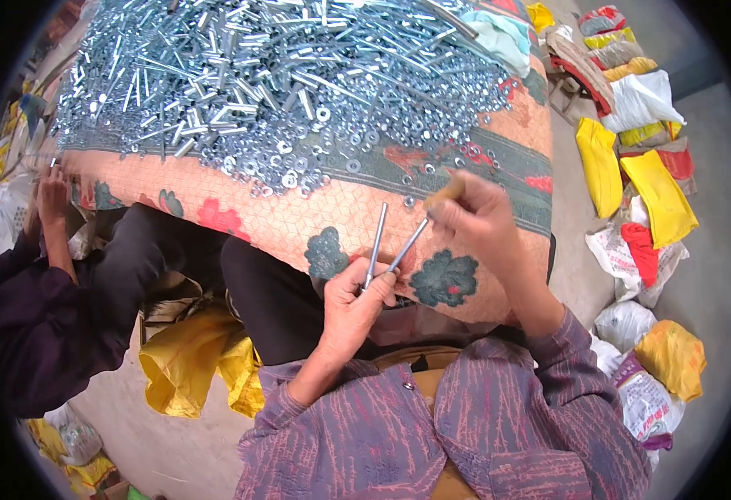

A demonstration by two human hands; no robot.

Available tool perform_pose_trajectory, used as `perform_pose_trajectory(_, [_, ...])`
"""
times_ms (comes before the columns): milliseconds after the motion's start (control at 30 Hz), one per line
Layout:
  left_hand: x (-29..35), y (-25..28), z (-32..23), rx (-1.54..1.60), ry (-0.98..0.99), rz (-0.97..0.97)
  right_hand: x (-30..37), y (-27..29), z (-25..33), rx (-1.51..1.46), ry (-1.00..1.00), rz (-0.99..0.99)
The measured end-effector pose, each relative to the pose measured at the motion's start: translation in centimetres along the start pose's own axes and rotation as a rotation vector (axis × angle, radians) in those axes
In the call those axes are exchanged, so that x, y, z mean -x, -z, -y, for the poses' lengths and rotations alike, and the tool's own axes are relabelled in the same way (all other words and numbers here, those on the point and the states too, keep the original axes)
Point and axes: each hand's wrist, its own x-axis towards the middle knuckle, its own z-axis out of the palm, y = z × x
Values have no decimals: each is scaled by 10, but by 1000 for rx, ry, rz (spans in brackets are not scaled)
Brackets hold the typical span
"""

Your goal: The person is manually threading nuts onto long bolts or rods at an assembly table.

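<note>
My left hand (354, 304) is closed around the lower ends of two slim metal rods, which fan apart upward. One metal rod (378, 237) stands nearly upright; the other metal rod (410, 243) leans right toward my right hand (478, 215). The fingers of my right hand are drawn together at that rod's upper tip, with a tan cover (447, 193) on a finger. Whatever they pinch there is hidden and slightly blurred. Both hands are over the near edge of a table with a patterned peach cloth (349, 208).
A heap of metal tubes and rods (240, 83) covers the far table, with loose washers and nuts (286, 162) along its near side. A pale cloth (499, 37) lies at its right. Another person's hand (51, 196) is at the left edge. Yellow sacks (661, 196) line the right floor.
</note>
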Motion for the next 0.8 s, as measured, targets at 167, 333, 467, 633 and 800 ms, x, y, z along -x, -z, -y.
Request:
perform_pose_trajectory(167, [2,7,1,-31,65,56,15,-13,3,12,-9,-23])
perform_pose_trajectory(333, [6,7,2,200,214,103,21,-22,-2,618,652,-180])
perform_pose_trajectory(467, [8,10,9,420,241,155,27,-27,0,582,660,-159])
perform_pose_trajectory(633, [6,17,0,308,74,108,12,-23,24,546,641,-115])
perform_pose_trajectory(800, [2,13,-2,260,42,105,-38,-5,2,934,562,-102])
